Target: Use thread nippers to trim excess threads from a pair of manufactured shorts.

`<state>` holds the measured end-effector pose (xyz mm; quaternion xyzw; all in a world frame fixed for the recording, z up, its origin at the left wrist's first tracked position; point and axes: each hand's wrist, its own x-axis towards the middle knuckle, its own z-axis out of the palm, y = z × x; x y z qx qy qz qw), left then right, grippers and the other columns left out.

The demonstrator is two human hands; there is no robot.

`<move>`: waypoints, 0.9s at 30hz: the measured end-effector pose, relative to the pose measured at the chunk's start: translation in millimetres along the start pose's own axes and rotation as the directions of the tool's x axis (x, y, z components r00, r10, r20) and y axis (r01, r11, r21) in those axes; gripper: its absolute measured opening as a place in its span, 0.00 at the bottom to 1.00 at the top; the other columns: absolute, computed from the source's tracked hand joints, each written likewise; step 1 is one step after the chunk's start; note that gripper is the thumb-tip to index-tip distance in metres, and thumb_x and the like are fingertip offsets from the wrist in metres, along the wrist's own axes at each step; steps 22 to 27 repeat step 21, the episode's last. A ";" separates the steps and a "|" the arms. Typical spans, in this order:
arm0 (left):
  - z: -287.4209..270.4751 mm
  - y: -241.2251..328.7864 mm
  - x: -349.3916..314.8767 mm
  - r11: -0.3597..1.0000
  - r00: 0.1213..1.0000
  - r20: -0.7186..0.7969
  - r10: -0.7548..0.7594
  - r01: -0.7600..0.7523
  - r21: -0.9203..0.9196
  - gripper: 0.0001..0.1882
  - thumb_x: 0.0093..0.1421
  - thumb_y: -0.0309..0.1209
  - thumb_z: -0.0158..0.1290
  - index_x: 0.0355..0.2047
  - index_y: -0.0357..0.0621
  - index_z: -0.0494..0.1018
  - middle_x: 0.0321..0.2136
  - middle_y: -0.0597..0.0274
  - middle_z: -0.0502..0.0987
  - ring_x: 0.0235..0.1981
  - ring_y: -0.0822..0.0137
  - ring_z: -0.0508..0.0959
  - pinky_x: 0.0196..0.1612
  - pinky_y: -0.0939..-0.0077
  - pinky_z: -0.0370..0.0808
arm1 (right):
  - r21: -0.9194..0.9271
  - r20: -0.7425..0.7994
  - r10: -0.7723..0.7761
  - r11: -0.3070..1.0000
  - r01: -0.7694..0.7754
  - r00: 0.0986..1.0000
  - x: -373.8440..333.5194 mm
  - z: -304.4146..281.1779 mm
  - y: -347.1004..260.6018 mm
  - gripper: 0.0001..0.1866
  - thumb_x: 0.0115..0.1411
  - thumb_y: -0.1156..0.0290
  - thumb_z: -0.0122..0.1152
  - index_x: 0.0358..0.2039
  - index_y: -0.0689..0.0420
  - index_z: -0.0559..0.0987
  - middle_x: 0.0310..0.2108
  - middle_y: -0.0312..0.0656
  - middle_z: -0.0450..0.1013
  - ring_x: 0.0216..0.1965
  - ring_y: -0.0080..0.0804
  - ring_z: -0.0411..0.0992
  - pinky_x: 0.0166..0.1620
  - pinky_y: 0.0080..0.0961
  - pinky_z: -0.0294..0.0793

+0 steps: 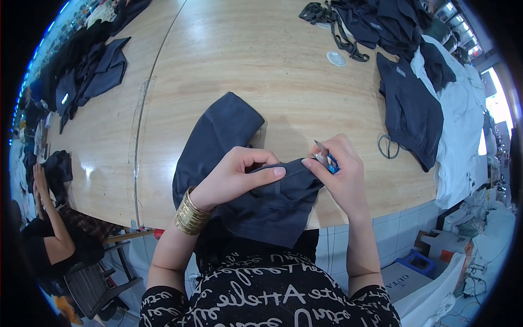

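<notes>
A dark blue-grey garment [218, 136] lies partly on the table, its near part lifted toward me and hanging over the front edge. My left hand [239, 177] pinches a seamed edge of the cloth between thumb and fingers; gold bangles circle that wrist. My right hand [340, 169] grips the same edge further right with its thumb. Tucked in that right hand is a pair of thread snips [322, 152], metal blades pointing up and left, with blue showing at the handle. The blades are beside the cloth, not visibly on it. Part of the snips is hidden by the fingers.
The wooden table [218, 49] has a seam on its left. Another dark garment [408, 109] and white cloth [460, 131] lie at the right. A cord loop [388, 147] and a pale disc [336, 59] lie nearby. Dark clothes [103, 71] and a seated person [52, 240] are at left.
</notes>
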<state>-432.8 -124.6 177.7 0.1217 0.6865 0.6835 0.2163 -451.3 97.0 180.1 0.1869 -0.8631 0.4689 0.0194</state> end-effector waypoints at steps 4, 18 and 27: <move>0.8 -1.1 -3.6 0.994 0.999 -0.035 -0.018 0.014 -0.113 0.15 0.62 0.36 0.52 0.27 0.35 0.75 0.17 0.79 0.65 0.22 0.85 0.59 0.24 0.87 0.56 | -0.090 -0.135 -0.182 0.981 0.171 0.974 -2.9 -2.0 -19.1 0.17 0.48 0.65 0.68 0.36 0.58 0.76 0.22 0.36 0.66 0.27 0.29 0.67 0.29 0.24 0.65; 3.5 4.6 -4.2 0.987 0.996 -0.044 -0.074 0.067 -0.149 0.15 0.62 0.37 0.52 0.26 0.35 0.76 0.17 0.79 0.66 0.22 0.86 0.59 0.25 0.88 0.57 | -0.542 0.119 -0.451 0.717 0.438 0.885 -17.9 -5.8 -29.2 0.13 0.44 0.60 0.66 0.31 0.49 0.79 0.19 0.29 0.63 0.22 0.26 0.60 0.32 0.25 0.55; 3.9 8.9 -5.1 0.984 0.995 -0.042 -0.088 0.080 -0.157 0.16 0.62 0.37 0.52 0.26 0.36 0.76 0.18 0.79 0.66 0.22 0.86 0.59 0.25 0.88 0.57 | -0.548 0.123 -0.466 0.704 0.451 0.876 -16.7 -6.1 -29.3 0.13 0.44 0.60 0.66 0.30 0.48 0.79 0.19 0.29 0.62 0.22 0.26 0.59 0.32 0.25 0.55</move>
